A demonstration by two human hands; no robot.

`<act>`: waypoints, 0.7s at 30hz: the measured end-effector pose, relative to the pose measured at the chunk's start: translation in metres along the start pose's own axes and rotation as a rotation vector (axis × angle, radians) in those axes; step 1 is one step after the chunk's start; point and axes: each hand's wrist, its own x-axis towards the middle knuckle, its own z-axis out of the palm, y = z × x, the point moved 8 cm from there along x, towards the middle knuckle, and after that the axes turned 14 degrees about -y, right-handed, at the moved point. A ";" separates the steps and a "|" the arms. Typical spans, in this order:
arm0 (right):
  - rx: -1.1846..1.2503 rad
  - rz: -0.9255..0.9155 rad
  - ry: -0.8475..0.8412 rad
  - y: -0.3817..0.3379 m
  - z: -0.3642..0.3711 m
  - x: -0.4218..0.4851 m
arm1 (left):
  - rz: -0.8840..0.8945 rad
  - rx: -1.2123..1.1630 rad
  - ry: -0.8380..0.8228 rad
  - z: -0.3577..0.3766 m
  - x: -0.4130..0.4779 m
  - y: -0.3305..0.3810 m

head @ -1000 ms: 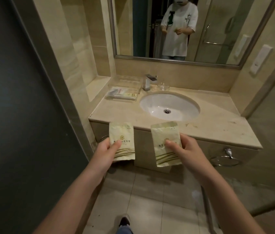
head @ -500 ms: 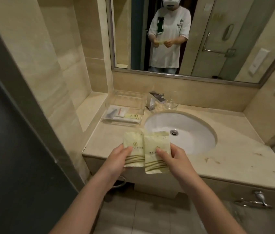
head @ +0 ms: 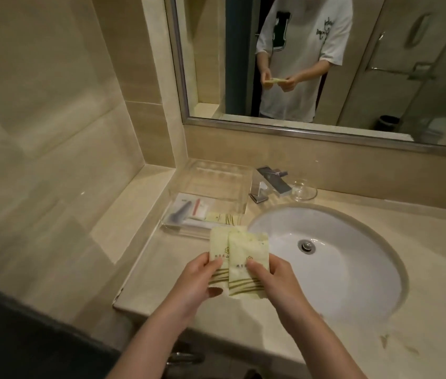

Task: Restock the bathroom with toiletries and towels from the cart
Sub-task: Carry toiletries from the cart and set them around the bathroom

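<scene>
Two pale green toiletry packets overlap above the counter's left part. My left hand [head: 194, 283] pinches the left packet [head: 217, 247] at its lower edge. My right hand [head: 273, 280] pinches the right packet [head: 249, 255], which lies partly over the left one. Just behind them a clear acrylic tray [head: 241, 187] sits on the beige counter [head: 139, 258] and holds several toiletry items, among them a green packet [head: 223, 218] and a dark comb or razor.
The white sink basin [head: 353, 269] lies right of my hands. A chrome faucet [head: 269, 184] and a small glass dish [head: 303, 190] stand behind it. The mirror [head: 325, 64] shows a person in a white shirt. A dark door edge [head: 25, 337] is at the left.
I have stepped closer to the counter. My hands came together and moved forward, so the two packets now overlap above the counter beside the tray.
</scene>
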 end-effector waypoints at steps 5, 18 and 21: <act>0.048 0.051 -0.012 0.005 -0.034 0.065 | -0.008 0.036 0.137 -0.010 0.056 0.011; -0.096 0.215 -0.008 0.036 -0.049 0.174 | -0.131 0.229 0.386 -0.089 0.139 0.022; -0.138 0.230 0.031 0.035 -0.059 0.180 | -0.165 0.321 0.380 -0.108 0.168 0.025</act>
